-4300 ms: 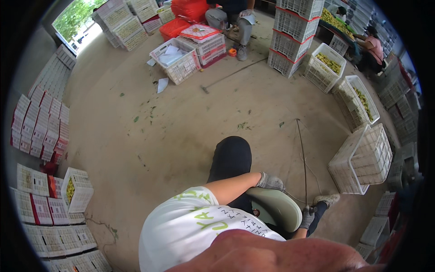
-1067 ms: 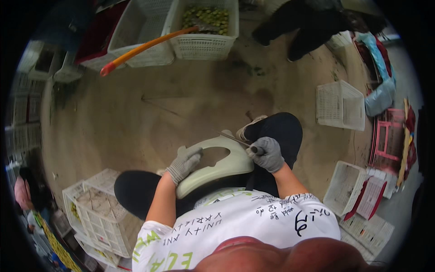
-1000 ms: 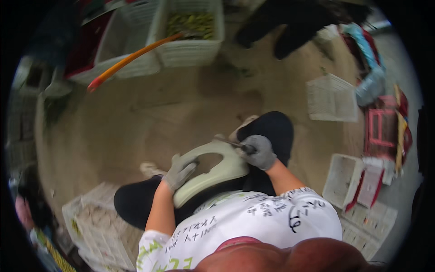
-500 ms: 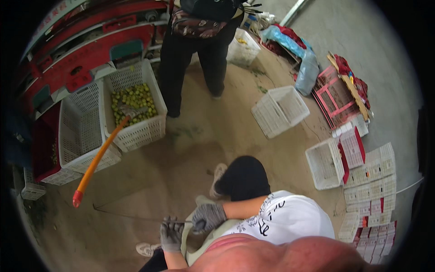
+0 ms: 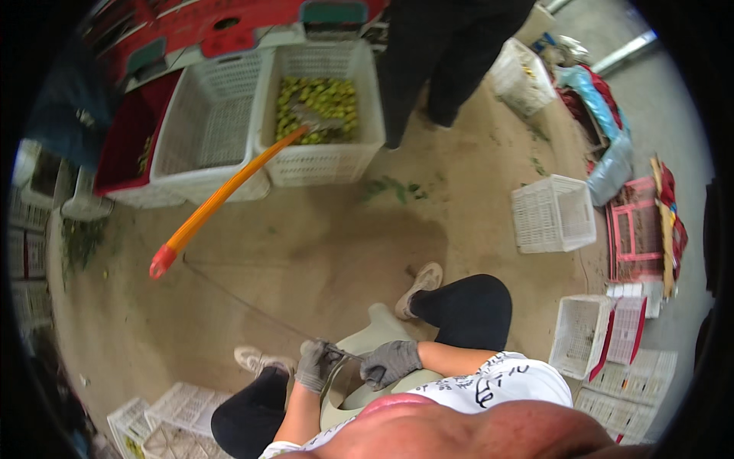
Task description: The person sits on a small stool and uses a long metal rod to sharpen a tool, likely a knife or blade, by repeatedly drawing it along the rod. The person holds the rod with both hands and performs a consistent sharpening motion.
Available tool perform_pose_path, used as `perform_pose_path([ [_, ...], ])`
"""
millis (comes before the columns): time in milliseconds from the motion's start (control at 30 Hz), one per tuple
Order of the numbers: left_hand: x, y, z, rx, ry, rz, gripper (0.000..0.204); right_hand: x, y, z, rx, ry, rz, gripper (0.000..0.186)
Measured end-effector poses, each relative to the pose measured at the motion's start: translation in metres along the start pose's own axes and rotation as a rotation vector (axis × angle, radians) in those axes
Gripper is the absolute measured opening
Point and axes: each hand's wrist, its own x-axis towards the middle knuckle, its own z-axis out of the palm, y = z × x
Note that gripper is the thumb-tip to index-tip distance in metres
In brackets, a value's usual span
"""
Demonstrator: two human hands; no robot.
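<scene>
Over the pale seat (image 5: pixel 382 331), left hand (image 5: pixel 313 367) and right hand (image 5: pixel 391 363) grasp the rod (image 5: pixel 350 355), best held firmly and steadily.

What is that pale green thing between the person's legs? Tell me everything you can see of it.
The green piece looks like smooth moulded plastic. It is curved, with a wide rounded opening and a narrow, blunt projection at its far end. It lies between the person's legs, close to the lap. The left hand is by its left edge and the right hand is over it, hiding part; whether either touches it is unclear. Its near end is hidden.
</scene>
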Motion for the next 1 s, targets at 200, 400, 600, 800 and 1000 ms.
perform_pose_path([
  [200, 0.001, 0.008, 0.015, 0.067, -0.17, -0.017, 0.027, 0.0, -0.003, -0.011, 0.017, -0.015, 0.039, 0.037],
  [400, -0.052, 0.154, 0.038, 0.985, 0.496, 0.555, 0.026, -0.001, -0.004, -0.008, 0.007, 0.055, 0.103, 0.027],
  [600, -0.092, 0.335, 0.131, 1.07, 0.331, 1.326, 0.048, 0.0, -0.003, -0.007, -0.045, 0.121, 0.071, 0.027],
  [800, -0.075, 0.33, 0.209, 2.047, 0.586, 0.54, 0.049, 0.0, -0.001, -0.008, -0.077, 0.052, 0.058, 0.036],
  [1000, -0.069, 0.287, 0.212, 0.824, 0.011, 0.093, 0.057, 0.0, -0.003, -0.003, -0.125, 0.114, 0.073, 0.034],
])
